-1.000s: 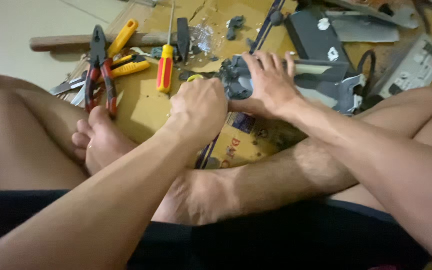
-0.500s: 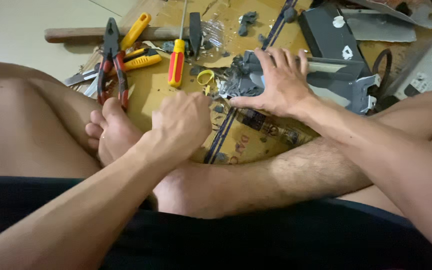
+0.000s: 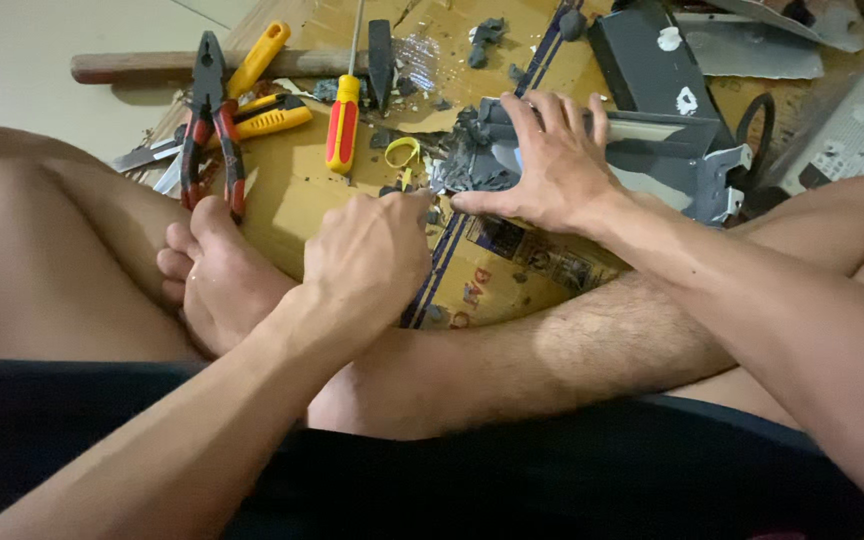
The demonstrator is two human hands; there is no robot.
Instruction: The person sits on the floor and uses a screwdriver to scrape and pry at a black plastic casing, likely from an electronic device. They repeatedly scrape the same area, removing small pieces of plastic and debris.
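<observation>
A person sits cross-legged on the floor with a flat sheet of cardboard (image 3: pixel 297 195) in front of them. All the things lie on this cardboard.

The right hand (image 3: pixel 552 165) lies flat on a broken grey plastic casing (image 3: pixel 652 160). Its fingers are spread wide and press down on the top, and the thumb points left along the near side. The casing sits near the middle of the cardboard, a bit toward the far right. Its long side runs left to right. Its broken, jagged end points left, toward the left hand.

The left hand (image 3: pixel 372 255) is curled into a loose fist just beside that broken end. Its fingertips are tucked under, so what they pinch cannot be told. A bare foot (image 3: pixel 217 275) rests just left of this hand, at the near left edge of the cardboard.

Small grey bits (image 3: pixel 487 30) lie scattered around the casing. A small yellow ring (image 3: pixel 402 152) lies just past the left hand.

At the far left edge lie red-handled pliers (image 3: pixel 207 125), a yellow-handled tool (image 3: pixel 262 50) and a red and yellow screwdriver (image 3: pixel 344 120). The screwdriver points away from the person. A wooden stick (image 3: pixel 152 68) lies along the far left edge.

There is bare cardboard between the screwdriver and the foot. The far right side is crowded with a dark box (image 3: pixel 642 55) and a white device (image 3: pixel 857 130).
</observation>
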